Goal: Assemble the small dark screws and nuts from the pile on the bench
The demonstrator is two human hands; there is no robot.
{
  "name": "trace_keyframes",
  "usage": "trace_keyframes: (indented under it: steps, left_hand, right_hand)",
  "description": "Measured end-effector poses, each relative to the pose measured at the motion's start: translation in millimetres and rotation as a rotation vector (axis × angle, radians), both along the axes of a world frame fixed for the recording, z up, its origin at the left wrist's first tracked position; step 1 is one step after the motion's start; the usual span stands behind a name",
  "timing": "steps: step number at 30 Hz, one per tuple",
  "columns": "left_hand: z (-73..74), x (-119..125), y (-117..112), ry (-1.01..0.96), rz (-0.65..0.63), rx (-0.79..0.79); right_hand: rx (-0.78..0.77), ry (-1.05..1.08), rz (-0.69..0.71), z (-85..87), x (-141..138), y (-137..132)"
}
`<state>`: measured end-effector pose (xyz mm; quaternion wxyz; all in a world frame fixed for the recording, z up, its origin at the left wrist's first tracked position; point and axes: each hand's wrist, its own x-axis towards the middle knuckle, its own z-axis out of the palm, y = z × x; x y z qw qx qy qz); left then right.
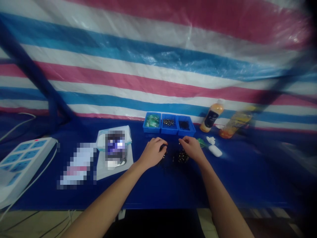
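Observation:
My left hand [154,152] rests low over the blue table, its fingers curled toward the thumb around something small and dark that I cannot make out. A few small dark pieces lie under its fingertips. Beside it, my right hand [192,148] is closed in a pinch, and whatever is between its fingertips is too small to name. Just below those fingertips is a pile of small dark, shiny metal parts [183,157]. Behind the hands, three blue bins stand in a row: one with green pieces [152,121], one with shiny metal parts [168,122], one with black parts [184,125].
Two drink bottles [212,116] [236,122] stand at the back right, near a white rounded case [215,151] and a crumpled tissue [210,140]. On the left are a white power strip [27,158], its cable and a pale packet [102,168]. A striped tarp [138,79] hangs behind.

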<state>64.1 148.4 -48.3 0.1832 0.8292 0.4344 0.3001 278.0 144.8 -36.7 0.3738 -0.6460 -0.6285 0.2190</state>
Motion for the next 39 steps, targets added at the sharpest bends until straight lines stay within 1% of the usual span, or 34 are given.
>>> trace_keyframes:
  steps: [2, 5, 6, 8, 11, 15, 17, 19, 21, 25, 27, 30, 35, 39]
  left_hand:
    - [-0.4, 0, 0, 0.005, 0.003, 0.000]
    - [-0.4, 0, 1, 0.008, 0.002, 0.004]
    - [-0.1, 0, 1, 0.008, 0.002, 0.005]
    - [0.8, 0, 0, 0.013, 0.006, 0.006]
    - [2.1, 1, -2, 0.047, 0.006, 0.017]
    - [1.6, 1, -5, 0.096, 0.008, 0.037]
    - [0.3, 1, -4, 0.094, 0.006, 0.038]
    - [-1.1, -1, -1, 0.055, 0.018, 0.034]
    - [-2.1, -3, 3, -0.020, 0.061, 0.030]
    - [-2.2, -7, 11, -0.198, 0.148, 0.029]
    - [-2.2, -7, 12, -0.243, 0.152, 0.011]
    - [-3.4, -4, 11, -0.237, 0.116, -0.019]
    - [-6.4, 3, 6, -0.194, 0.051, -0.099]
    - [-5.5, 6, 3, -0.307, 0.026, -0.203]
  right_hand:
    - [-0.001, 0.122, 0.029, 1.1, -2, 0]
    - [0.011, 0.417, 0.039, 2.8, -5, 2]
    - [0.002, 0.475, 0.034, 2.9, -5, 2]
    - [-0.031, 0.496, 0.034, 2.1, -4, 3]
    - [-0.058, 0.368, 0.081, -0.9, -2, 3]
    - [-0.037, 0.054, 0.110, -3.1, -3, 0]
    - [-0.036, -0.096, 0.155, -2.5, -5, -3]
    - [-0.039, -0.219, 0.251, -1.6, -7, -5]
    - [-0.031, -0.326, 0.335, -1.2, -10, -8]
    - [-0.024, -0.464, 0.426, -3.5, -18, -11]
    - [-0.025, -0.491, 0.438, -5.6, -22, -12]
    - [-0.009, -0.477, 0.416, -7.6, -26, -11]
    - [0.014, -0.330, 0.382, -2.5, -25, -10]
    - [0.037, -0.200, 0.339, 4.3, -23, -10]
